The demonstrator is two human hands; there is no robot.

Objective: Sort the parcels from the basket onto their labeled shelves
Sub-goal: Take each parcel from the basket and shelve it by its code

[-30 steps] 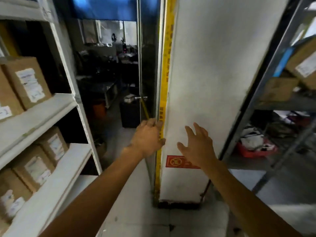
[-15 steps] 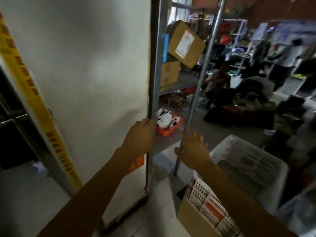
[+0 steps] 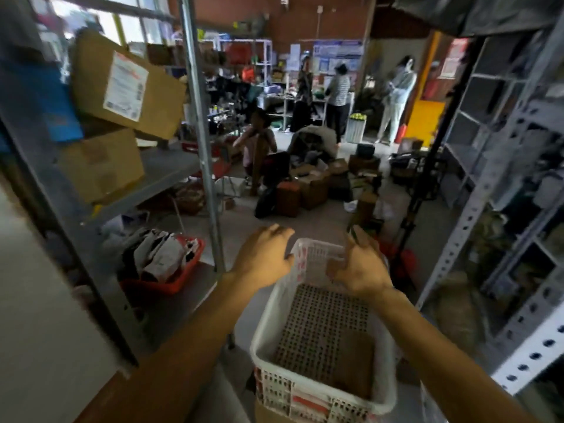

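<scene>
L hand (image 3: 265,260): fingers spread, palm down, holds nothing; over the far-left rim of the basket, thumb by the rim, contact unclear.
R hand (image 3: 361,268): fingers loosely curled apart, nothing in it; above the far end of the basket.
Basket (image 3: 263,340): white plastic w/ perforated walls and a dark grid bottom, just below both hands; seems to sit on a cardboard box (image 3: 268,415) at the frame's lower edge.
Parcel (image 3: 354,361): one flat brown piece lies in the basket's near-right corner; blurred, label not readable.
L shelves (image 3: 164,175): grey metal rack w/ a round steel post (image 3: 201,141). Mid board carries two cardboard boxes, the top one (image 3: 128,83) tilted, white label facing out, resting on the lower one (image 3: 100,166). A blue item (image 3: 48,108) just left of them.
Red tray (image 3: 171,285): on the lowest board, heaped w/ black-and-white bags.
R shelves (image 3: 518,227): white perforated-angle rack, compartments dim, contents too blurred to tell.
Floor (image 3: 238,233): grey; a pile of boxes and bags (image 3: 314,184) mid-room, one person crouched beside it.
Room: warehouse-like, red-brown back wall, windows top left, yellow panel (image 3: 424,117) at right; three ppl stand at the far end near a notice board (image 3: 335,56).
</scene>
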